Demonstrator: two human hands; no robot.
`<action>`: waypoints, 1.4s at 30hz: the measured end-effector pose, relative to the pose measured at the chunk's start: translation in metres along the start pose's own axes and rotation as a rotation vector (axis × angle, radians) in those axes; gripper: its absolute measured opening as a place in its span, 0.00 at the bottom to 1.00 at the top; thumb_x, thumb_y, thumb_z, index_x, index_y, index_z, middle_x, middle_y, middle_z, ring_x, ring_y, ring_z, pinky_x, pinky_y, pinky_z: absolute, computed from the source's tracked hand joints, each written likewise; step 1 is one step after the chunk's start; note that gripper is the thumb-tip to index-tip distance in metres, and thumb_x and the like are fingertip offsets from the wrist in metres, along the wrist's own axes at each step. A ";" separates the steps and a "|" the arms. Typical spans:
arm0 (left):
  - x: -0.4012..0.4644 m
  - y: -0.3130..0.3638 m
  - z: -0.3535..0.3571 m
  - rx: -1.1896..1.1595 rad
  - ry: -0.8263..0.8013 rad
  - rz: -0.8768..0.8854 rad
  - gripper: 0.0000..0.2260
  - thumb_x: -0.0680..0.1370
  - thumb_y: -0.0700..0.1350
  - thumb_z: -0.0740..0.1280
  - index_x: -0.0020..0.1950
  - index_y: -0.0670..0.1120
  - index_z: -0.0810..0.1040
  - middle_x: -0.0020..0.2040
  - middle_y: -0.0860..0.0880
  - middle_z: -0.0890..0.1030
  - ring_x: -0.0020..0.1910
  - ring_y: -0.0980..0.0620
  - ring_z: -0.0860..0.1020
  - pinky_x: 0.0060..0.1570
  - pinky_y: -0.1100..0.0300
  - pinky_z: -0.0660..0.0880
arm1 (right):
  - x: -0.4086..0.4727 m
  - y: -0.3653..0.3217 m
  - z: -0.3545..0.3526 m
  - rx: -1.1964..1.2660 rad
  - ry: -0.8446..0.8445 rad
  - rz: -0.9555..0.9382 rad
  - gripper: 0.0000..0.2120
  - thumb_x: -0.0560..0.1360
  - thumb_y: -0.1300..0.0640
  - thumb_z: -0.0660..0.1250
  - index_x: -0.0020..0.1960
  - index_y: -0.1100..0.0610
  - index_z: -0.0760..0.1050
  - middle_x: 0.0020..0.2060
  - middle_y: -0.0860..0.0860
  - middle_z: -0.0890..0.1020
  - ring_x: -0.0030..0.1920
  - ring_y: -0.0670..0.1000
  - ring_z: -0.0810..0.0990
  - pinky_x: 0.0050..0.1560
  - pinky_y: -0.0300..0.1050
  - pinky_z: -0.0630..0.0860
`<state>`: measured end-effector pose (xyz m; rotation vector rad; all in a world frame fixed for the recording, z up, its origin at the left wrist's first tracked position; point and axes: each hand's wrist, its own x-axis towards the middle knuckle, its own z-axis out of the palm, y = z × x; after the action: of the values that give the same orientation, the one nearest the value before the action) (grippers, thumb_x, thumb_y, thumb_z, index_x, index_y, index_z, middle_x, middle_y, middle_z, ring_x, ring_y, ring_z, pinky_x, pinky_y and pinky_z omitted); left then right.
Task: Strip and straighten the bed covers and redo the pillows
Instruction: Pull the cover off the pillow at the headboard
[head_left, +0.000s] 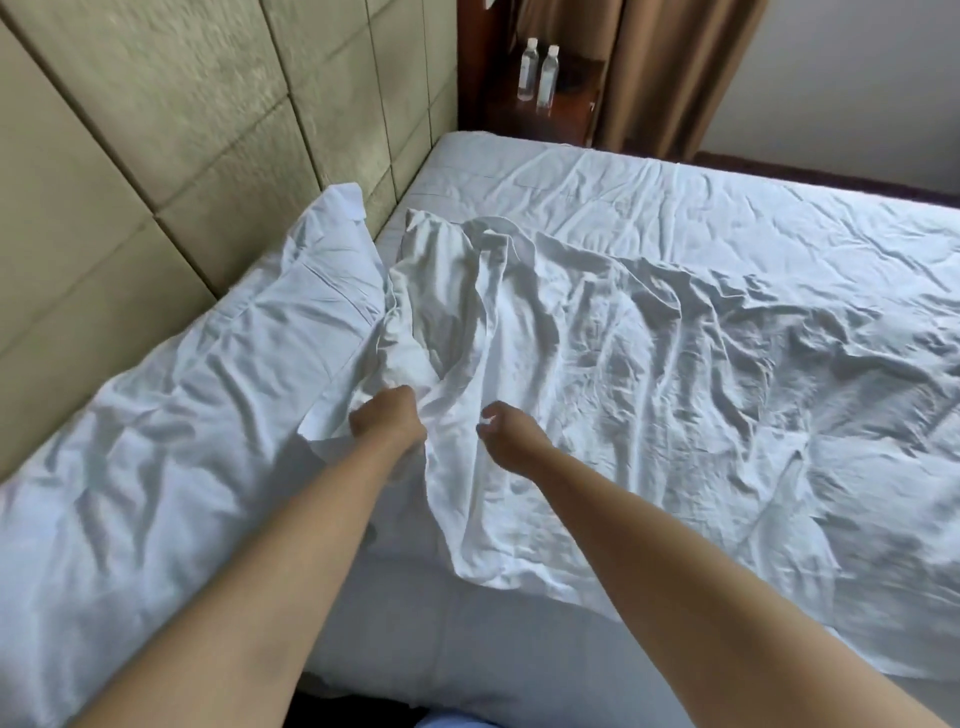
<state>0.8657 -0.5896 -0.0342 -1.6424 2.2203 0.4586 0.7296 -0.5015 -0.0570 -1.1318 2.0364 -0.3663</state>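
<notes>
Two clear water bottles (540, 73) stand upright side by side, near touching, on a dark wood nightstand (571, 109) at the far corner of the bed, next to a brown curtain (670, 67). Padded beige headboard panels (171, 104) run along the left, behind the pillow. Nothing lies between the hands and the linen; both forearms reach in from the bottom edge.

Head view: a white pillow (171, 415) lies on the left along the headboard, its long axis running from bottom left up to its far corner near the panels, case creased. Just right of it, touching its edge, a loose white pillowcase (467, 322) lies crumpled on the bed, long axis pointing away from the person toward the headboard end, near end draped toward the mattress edge. Left hand (387, 421) is fisted, fingers curled tight on a bunch of that loose fabric right at the pillow's edge. Right hand (506, 434) sits just beside it on the same cloth, fingers curled in, seems to pinch a bit of white fabric at the fingertips; grip partly hidden. A wrinkled white sheet (727, 322) covers the rest of the mattress (457, 639), whose bare side shows at the bottom, out to the far right.
</notes>
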 end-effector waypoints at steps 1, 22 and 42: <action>0.007 -0.008 -0.006 -0.036 -0.120 0.012 0.15 0.71 0.40 0.67 0.57 0.42 0.75 0.57 0.42 0.78 0.55 0.43 0.78 0.49 0.55 0.74 | 0.010 -0.010 0.002 0.077 0.016 0.036 0.19 0.80 0.51 0.58 0.69 0.57 0.68 0.66 0.54 0.74 0.65 0.55 0.72 0.60 0.42 0.67; 0.055 -0.042 -0.010 -0.781 -0.074 -0.303 0.44 0.69 0.37 0.71 0.76 0.38 0.46 0.67 0.41 0.69 0.66 0.44 0.71 0.58 0.57 0.71 | 0.068 -0.063 0.018 0.207 0.143 0.108 0.15 0.78 0.53 0.60 0.33 0.56 0.66 0.45 0.59 0.77 0.44 0.55 0.74 0.35 0.43 0.63; -0.006 -0.007 -0.023 -0.802 -0.477 0.237 0.09 0.67 0.34 0.72 0.46 0.41 0.80 0.43 0.46 0.79 0.44 0.50 0.77 0.44 0.58 0.73 | 0.047 -0.057 -0.022 0.424 0.038 0.245 0.10 0.74 0.55 0.65 0.51 0.60 0.70 0.39 0.55 0.72 0.33 0.51 0.70 0.28 0.39 0.63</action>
<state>0.8725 -0.5970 -0.0110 -1.3450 1.9559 1.7751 0.7328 -0.5746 -0.0322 -0.6151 1.9769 -0.6600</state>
